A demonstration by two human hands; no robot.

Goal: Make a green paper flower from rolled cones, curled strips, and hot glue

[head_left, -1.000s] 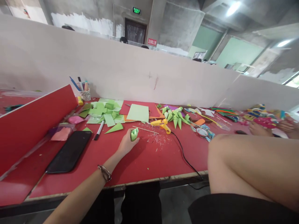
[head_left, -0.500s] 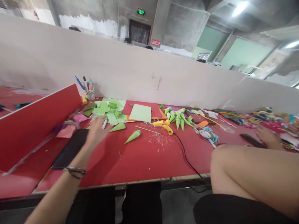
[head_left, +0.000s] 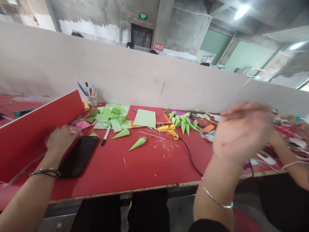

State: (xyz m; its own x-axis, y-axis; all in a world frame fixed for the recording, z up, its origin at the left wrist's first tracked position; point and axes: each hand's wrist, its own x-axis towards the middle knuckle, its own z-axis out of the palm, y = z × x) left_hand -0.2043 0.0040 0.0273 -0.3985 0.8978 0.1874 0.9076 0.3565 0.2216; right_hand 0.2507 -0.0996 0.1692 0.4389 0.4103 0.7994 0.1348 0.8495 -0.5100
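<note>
My left hand [head_left: 60, 138] rests at the left by the red upright board, fingers curled over a clear plastic bag [head_left: 77, 129] with pinkish paper at the fingertips. Most of the bag is hidden under the hand. Beside it lies a black phone [head_left: 80, 156], then a white marker with a black cap [head_left: 105, 136]. My right hand [head_left: 241, 132] is raised over the table's right side, blurred by motion, with its fingers bent. Whether it holds anything is unclear. Two green paper cones [head_left: 137, 143] lie mid-table, near a yellow glue gun [head_left: 169, 129].
Green paper pieces [head_left: 106, 112], a pale green sheet [head_left: 145, 118] and a cluster of green cones [head_left: 184, 122] lie along the white partition [head_left: 125, 77]. A pen cup [head_left: 92, 99] stands at the back left. The black cord [head_left: 190, 156] runs to the front edge. Another person's hand [head_left: 277, 138] is at far right.
My left hand has moved left and down, from above the marker and phone to the plastic bag. The marker now lies in full view. My right hand has come into view, raised at the right.
</note>
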